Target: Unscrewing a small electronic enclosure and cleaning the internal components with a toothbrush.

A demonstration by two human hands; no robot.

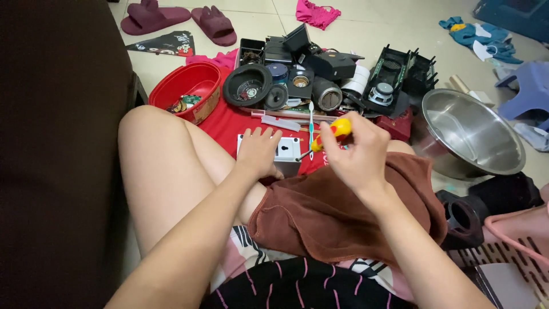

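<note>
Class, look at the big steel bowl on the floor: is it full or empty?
Empty. The steel bowl sits tilted towards the camera, and its shiny inner surface shows bare, with nothing lying inside.

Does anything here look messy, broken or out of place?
Yes. Dismantled speaker parts lie heaped on the floor, cones and black housings loose. The left hand steadies a small grey box while the right hand works a yellow-handled screwdriver.

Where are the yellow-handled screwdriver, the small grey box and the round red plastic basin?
Yellow-handled screwdriver (339, 128): head view, on its yellow handle.
Small grey box (287, 150): head view, on its top face.
Round red plastic basin (191, 77): head view, on its inner wall.
</note>
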